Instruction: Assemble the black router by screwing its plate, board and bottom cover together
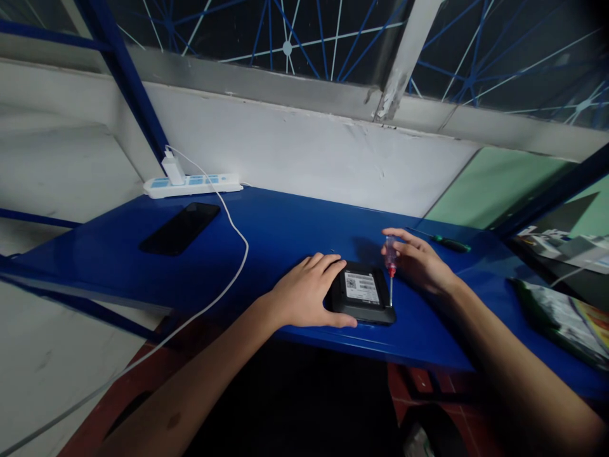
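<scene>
A black flat electronic device (339,297) with a white printed label lies on the blue table, close to its front edge. My left hand (311,289) grips the device from its left side, with the thumb along the near edge and the fingers over the far corner. In my right hand (419,259) is a screwdriver (391,273) with a clear handle and a red collar, held upright between thumb and fingers. Its metal tip meets the device's near right corner; the screw there is too small to make out.
A second screwdriver (451,244), green and black, lies behind my right hand. To the left are a black phone (181,230), a white power strip (200,185) with a plugged-in charger, and a white cable (240,260) crossing the table. A glossy packet (561,317) sits at the right.
</scene>
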### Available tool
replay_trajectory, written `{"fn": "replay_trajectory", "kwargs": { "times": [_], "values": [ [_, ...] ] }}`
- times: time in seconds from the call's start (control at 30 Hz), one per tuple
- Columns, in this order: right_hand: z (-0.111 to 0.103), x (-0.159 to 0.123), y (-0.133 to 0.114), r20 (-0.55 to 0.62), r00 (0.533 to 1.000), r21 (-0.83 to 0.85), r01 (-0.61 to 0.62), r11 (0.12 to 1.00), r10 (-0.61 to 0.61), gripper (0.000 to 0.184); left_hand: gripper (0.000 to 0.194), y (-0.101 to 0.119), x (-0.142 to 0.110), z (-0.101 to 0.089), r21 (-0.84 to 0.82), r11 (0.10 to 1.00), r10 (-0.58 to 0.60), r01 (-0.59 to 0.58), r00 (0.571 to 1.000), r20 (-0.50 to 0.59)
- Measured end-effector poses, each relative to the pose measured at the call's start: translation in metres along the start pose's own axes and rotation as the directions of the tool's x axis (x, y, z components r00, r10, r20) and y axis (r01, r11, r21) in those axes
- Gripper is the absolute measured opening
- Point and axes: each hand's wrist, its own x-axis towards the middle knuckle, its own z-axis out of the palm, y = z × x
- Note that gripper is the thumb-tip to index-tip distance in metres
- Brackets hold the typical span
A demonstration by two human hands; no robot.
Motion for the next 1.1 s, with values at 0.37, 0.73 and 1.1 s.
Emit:
{"fn": "replay_trajectory", "kwargs": {
  "times": [0.37, 0.73, 1.1],
  "values": [
    [0.0029, 0.0004, 0.0009, -0.01, 1.0, -0.028, -0.02, 0.999, 0.02, 0.038, 0.111, 0.0003, -0.0003, 0.0, -0.004, 1.0, 0.005, -0.005, 1.0, -0.008],
    [0.0054, 0.0026, 0.0034, -0.014, 1.0, -0.044, -0.02, 0.999, 0.02, 0.038, 0.111, -0.0001, -0.0001, -0.0005, -0.002, 1.0, 0.007, -0.007, 1.0, -0.007],
    [0.0042, 0.0032, 0.0054, -0.007, 1.0, -0.103, -0.002, 0.995, 0.001, 0.039, 0.11, 0.0003, -0.0008, -0.001, -0.01, 1.0, 0.002, -0.002, 1.0, -0.006]
  ]
}}
